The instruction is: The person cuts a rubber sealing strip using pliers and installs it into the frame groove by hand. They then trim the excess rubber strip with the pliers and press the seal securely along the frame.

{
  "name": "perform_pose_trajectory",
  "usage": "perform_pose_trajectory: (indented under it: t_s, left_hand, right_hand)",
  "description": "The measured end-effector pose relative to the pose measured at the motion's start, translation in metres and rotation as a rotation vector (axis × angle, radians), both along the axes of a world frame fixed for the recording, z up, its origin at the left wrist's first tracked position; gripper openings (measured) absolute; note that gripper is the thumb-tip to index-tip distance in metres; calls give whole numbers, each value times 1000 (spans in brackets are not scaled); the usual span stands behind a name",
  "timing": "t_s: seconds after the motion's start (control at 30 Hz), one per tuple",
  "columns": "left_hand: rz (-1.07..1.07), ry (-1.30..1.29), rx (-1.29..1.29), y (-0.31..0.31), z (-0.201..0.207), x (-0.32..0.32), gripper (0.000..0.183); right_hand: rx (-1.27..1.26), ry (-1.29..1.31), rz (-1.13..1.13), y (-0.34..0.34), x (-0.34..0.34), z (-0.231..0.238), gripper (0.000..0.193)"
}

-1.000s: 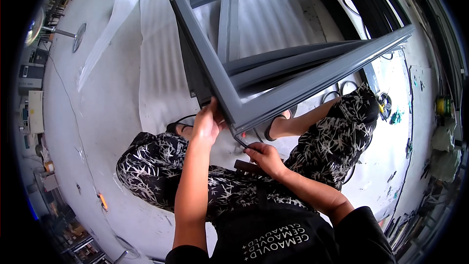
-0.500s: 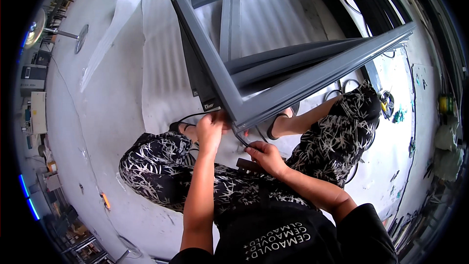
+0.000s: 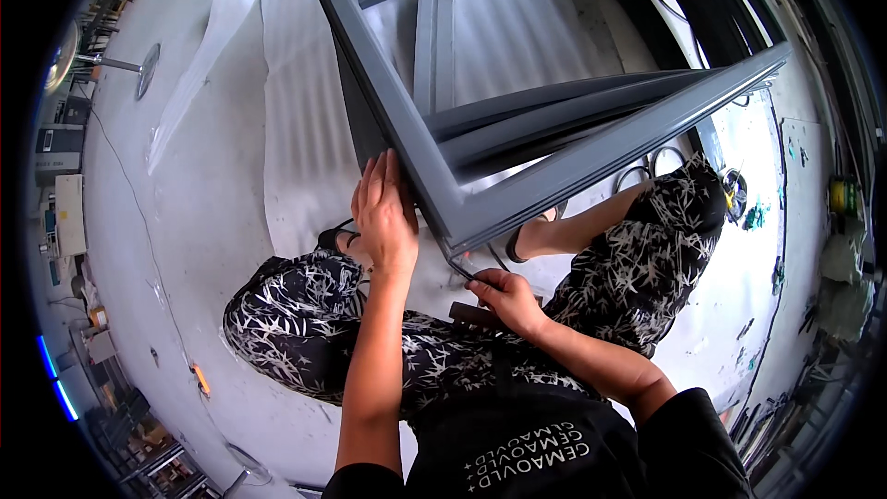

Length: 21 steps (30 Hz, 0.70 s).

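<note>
A grey window frame (image 3: 517, 187) fills the upper middle, its nearest corner pointing toward me. My left hand (image 3: 383, 222) lies with fingers stretched out along the frame's left outer side, just behind that corner. A thin black strip (image 3: 458, 266) runs down from the corner. Thumb and forefinger of my right hand (image 3: 508, 303) pinch the strip's lower part. Below that hand, at my lap, is a dark brown bar-like piece (image 3: 473, 316), partly covered by the hand. What the left fingertips touch on the far side of the edge is hidden.
More dark frames (image 3: 637, 9) are stacked beneath the grey one. White sheeting (image 3: 305, 111) covers part of the floor. Black cable or strip loops (image 3: 667, 163) lie to the right, near a roll with green bits (image 3: 735, 196). An orange-handled tool (image 3: 200, 379) lies at lower left.
My left hand has moved from the near corner up along the frame's left side, its fingers now straightened. The right hand keeps its pinch on the strip, almost in place.
</note>
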<state>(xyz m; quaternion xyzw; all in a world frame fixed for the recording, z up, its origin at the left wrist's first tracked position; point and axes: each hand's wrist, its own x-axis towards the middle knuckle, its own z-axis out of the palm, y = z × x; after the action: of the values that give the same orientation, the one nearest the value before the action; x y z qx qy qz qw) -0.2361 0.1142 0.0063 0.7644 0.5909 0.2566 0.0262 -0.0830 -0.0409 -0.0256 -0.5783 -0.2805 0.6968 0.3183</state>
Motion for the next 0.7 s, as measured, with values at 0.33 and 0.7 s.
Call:
perform_pose_trajectory:
  t_s: [0.33,0.7]
  left_hand:
    - [58,31,-1,1,-1,-2,36]
    - [115,60,-57,14,5,2,37]
  right_hand:
    - [-100,60,18,5,-4,4,29]
    - [-49,41,19,3,-4,6,28]
